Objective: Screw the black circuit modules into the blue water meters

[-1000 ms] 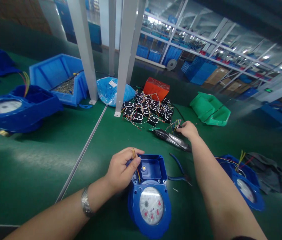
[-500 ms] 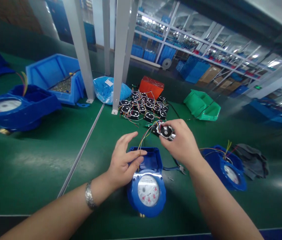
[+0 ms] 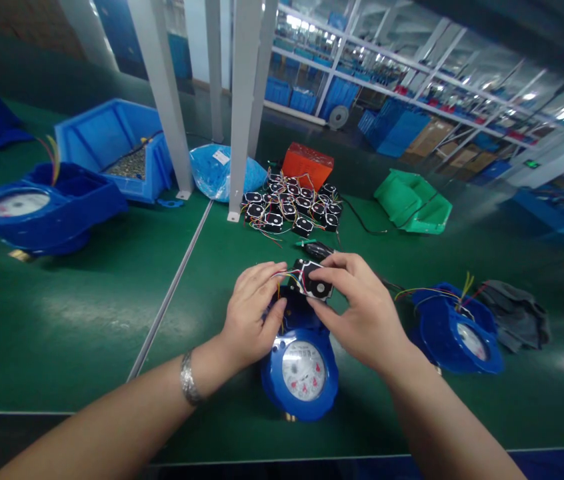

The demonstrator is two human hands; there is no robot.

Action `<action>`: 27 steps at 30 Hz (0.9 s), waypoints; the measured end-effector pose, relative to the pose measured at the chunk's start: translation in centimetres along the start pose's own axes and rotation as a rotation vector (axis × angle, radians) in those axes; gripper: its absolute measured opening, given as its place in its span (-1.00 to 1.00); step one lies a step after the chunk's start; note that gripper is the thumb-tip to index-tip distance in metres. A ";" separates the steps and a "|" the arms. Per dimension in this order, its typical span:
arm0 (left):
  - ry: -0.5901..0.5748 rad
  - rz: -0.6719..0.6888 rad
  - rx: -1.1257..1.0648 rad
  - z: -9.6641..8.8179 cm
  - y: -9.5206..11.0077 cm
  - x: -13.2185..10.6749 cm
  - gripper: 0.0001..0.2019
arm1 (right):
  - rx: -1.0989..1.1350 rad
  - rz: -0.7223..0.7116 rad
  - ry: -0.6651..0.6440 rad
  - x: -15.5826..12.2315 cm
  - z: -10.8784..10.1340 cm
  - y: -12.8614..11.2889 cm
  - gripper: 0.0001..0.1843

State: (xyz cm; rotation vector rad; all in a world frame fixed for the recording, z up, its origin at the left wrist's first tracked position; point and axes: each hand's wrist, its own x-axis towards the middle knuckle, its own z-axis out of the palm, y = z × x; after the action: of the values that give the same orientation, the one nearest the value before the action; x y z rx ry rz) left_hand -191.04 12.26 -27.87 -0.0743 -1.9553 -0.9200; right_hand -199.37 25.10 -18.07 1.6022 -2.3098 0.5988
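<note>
A blue water meter (image 3: pixel 329 383) with a round white dial stands in front of me, its box-shaped compartment (image 3: pixel 295 313) facing away. Just above that compartment, my right hand (image 3: pixel 367 313) grips a small black motor unit (image 3: pixel 305 285) between thumb and fingers. Coloured wires (image 3: pixel 287 273) run from the unit to my left hand (image 3: pixel 249 313), whose fingers are closed on them at the compartment's left side. My hands and the unit hide part of the compartment. Behind the unit lies a black-handled tool (image 3: pixel 318 250) with a green tip.
Several similar motor units (image 3: pixel 289 209) lie beyond, before an orange-red box (image 3: pixel 308 165). A green bin (image 3: pixel 412 203) is at right, with another meter (image 3: pixel 455 340) and a grey cloth (image 3: pixel 512 313) nearer. Grey posts (image 3: pixel 242 113), a blue bin (image 3: pixel 137 185) and a third meter (image 3: pixel 67 213) stand left.
My right hand has brought the motor unit nearer and left, over the meter's compartment, and tilted it. My left fingers have drawn together on the wires. The view has shifted slightly.
</note>
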 end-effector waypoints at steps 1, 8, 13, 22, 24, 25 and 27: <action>0.008 0.004 0.019 -0.1 0.2 0.1 -0.62 | 0.012 -0.001 -0.013 -0.1 -0.2 -0.1 -0.78; 0.084 0.039 0.157 -0.3 0.7 0.1 -0.43 | 0.153 0.009 -0.178 -0.9 -0.8 0.1 -0.73; 0.059 -0.006 0.142 -0.2 0.6 0.0 -0.51 | 0.175 0.073 -0.274 -1.4 -0.4 0.7 -0.72; -0.180 -0.158 0.075 -0.5 0.6 0.5 -0.79 | 0.181 0.104 -0.351 -1.7 -0.8 0.9 -0.73; -0.231 -0.186 0.071 -0.6 0.5 0.7 -0.78 | 0.199 0.107 -0.346 -1.8 -0.9 1.0 -0.74; -0.247 -0.195 0.072 -0.6 0.5 0.7 -0.77 | 0.207 0.111 -0.343 -1.9 -0.9 1.0 -0.75; -0.278 -0.205 0.069 -0.7 0.4 0.8 -0.75 | 0.222 0.117 -0.341 -2.1 -1.0 1.1 -0.75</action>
State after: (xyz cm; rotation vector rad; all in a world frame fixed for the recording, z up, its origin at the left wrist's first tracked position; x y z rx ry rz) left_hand -190.86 11.90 -26.81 0.0417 -2.2826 -1.0170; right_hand -199.70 27.60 -18.33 1.7966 -2.6800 0.6749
